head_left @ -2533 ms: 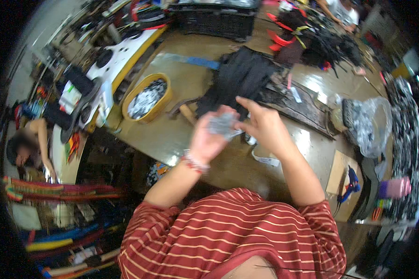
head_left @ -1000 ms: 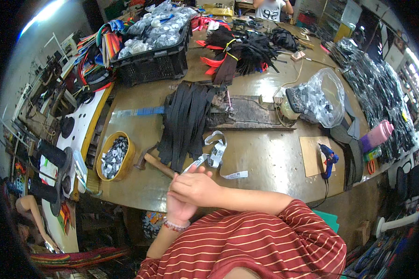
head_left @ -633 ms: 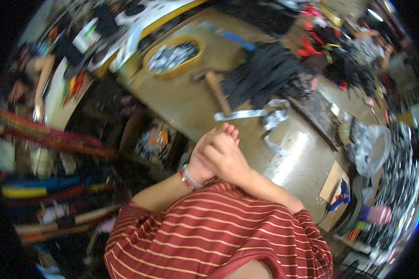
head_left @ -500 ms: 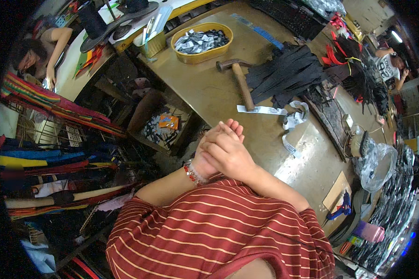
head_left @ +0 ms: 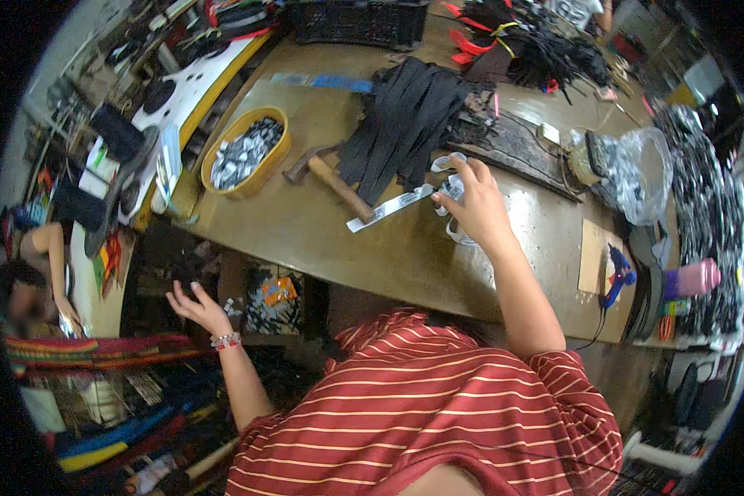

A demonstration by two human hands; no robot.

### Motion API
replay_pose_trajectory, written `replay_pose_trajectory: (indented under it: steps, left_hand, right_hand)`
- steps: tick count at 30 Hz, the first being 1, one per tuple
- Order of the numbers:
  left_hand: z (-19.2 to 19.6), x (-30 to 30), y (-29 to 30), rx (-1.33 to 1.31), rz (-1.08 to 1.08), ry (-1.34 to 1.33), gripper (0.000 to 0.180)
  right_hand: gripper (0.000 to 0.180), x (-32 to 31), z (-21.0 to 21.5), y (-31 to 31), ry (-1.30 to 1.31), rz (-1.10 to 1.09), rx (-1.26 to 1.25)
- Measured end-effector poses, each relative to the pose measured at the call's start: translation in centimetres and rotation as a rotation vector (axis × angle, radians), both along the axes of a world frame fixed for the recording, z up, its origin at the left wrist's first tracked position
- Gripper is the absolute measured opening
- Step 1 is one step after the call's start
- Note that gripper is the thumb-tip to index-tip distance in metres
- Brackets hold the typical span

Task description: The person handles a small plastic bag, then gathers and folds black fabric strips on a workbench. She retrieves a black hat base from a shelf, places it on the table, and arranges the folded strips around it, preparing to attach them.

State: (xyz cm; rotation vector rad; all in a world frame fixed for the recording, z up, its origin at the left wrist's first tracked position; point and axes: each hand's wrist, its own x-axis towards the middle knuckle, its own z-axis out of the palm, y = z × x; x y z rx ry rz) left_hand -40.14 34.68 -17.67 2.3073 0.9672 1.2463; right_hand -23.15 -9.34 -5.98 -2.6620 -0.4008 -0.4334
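Note:
My right hand (head_left: pixel 477 207) is over the table at a curled white printed label strip (head_left: pixel 458 235), thumb and fingers apart around its loops. Whether the fingertips touch the strip I cannot tell. The strip's straight end runs left to a hammer (head_left: pixel 339 187), whose wooden handle lies across it. Beside the hammer's head and handle is a pile of black fabric straps (head_left: pixel 409 116). My left hand (head_left: pixel 200 309) is raised off the table's left edge, palm up, fingers spread, holding nothing. A beaded bracelet (head_left: pixel 225 340) circles that wrist.
A yellow tub (head_left: pixel 278 157) of small folded labels stands near the table's left edge. Below it sits a bin with scraps and an orange packet (head_left: pixel 279 290). A dark worn board (head_left: pixel 521 149) and a clear plastic bag (head_left: pixel 645 178) lie to the right. Another person's arm (head_left: pixel 56 269) is at far left.
My clasped hands have come apart. The right has reached forward to the label strip; the left has swung out to the left and opened. The view has turned to the right.

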Motion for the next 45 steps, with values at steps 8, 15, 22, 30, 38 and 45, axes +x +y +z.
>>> replay_pose_trajectory:
  steps: [8, 15, 22, 30, 38, 45]
  left_hand:
    - [10.6, 11.0, -21.2, -0.064, -1.428, 0.062, 0.081]
    - [11.0, 9.8, -33.7, -0.816, -1.867, 0.136, 0.087]
    - [13.8, 14.2, -38.4, -2.042, -1.785, 0.379, 0.050]
    - [22.5, 14.8, -40.8, -1.411, -2.094, 0.059, 0.053]
    - [34.3, 7.3, -38.1, -1.535, -2.803, -0.189, 0.035]
    - [31.6, 5.9, -42.4, -1.886, -3.016, -0.245, 0.063]
  right_hand:
    - [0.014, -3.6, -2.4, 0.8, 0.221, 0.239, 0.090]
    - [0.020, -7.5, 3.9, -5.6, 0.401, 0.224, 0.532]
    - [0.033, -6.5, 7.2, -9.5, 0.027, 0.247, 0.161]
    - [0.027, 2.8, 12.2, -33.3, -0.912, -0.233, 0.111]
    - [0.020, 8.5, 12.8, -35.8, 0.172, -0.656, -0.548]
    - [0.022, 10.3, 9.8, -20.3, 0.097, -0.091, -0.368]
